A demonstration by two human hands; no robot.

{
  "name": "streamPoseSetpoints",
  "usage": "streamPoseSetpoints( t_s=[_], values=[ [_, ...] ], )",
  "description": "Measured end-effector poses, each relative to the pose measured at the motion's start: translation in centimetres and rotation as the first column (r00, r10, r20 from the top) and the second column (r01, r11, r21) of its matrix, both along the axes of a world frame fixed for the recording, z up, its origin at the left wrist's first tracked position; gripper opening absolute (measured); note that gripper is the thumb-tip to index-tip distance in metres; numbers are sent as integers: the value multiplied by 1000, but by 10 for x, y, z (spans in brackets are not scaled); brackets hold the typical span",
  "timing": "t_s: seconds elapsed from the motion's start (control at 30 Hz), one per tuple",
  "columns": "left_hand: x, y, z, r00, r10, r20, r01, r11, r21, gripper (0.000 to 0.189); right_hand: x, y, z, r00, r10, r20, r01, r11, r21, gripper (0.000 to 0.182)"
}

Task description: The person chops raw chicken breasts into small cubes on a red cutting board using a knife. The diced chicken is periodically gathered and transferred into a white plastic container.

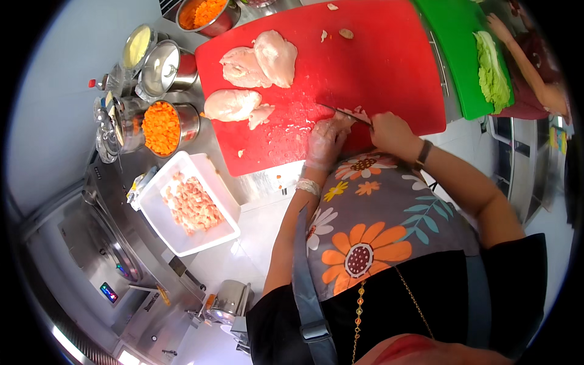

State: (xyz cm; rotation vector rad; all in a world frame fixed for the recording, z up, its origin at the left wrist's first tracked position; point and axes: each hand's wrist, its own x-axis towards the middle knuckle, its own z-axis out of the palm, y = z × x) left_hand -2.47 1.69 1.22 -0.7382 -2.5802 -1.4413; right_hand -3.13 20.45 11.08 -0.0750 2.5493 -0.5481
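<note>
My right hand [393,133] grips a kitchen knife [349,115], its dark blade pointing left over a red cutting board [388,54]. Under a clear plastic glove, my left hand [326,140] presses on pieces of raw chicken [358,113] beside the blade; the fingers partly hide the meat. Farther left on the board lie whole raw chicken breasts: one pale breast [276,57] overlaps a second [244,68], and another [232,105] sits nearer me with a small flap of meat [260,116] at its end. Small scraps [346,33] are near the far edge.
A white plastic tub [228,232] of diced raw meat [194,205] stands left of the board. Steel pots hold diced carrot [162,127], beside a lidded pot [159,68]. At right, a co-worker's hand [499,27] is near leafy cabbage [492,75] on a green board [461,59].
</note>
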Motion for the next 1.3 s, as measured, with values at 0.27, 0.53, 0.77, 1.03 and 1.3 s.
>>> streamPoseSetpoints(
  t_s=[0.27, 0.53, 0.77, 1.03, 1.3],
  values=[
    [1, -3, -3, 999, 43, -13, -43, 999, -4, 14, -3, -18, -36, 979, -165, -121, 145, 977, -156, 24],
    [9, -8, -7, 995, 95, 17, -94, 995, -34, 15, 7, -5, 4, 998, -66, 19, 67, 996, -51, 21],
    [5, -4, 5, 993, 5, 116, -3, 1000, -23, 13, 3, -20, -5, 996, -57, -70, 53, 997, -59, 23],
    [13, -7, 0, 962, 160, 222, -175, 984, 47, 15, 2, -18, -18, 982, -153, -114, 133, 977, -165, 26],
    [11, -7, 2, 995, 100, 21, -101, 995, 26, 15, 14, -9, -21, 999, -36, -16, 36, 999, -30, 24]
  ],
)
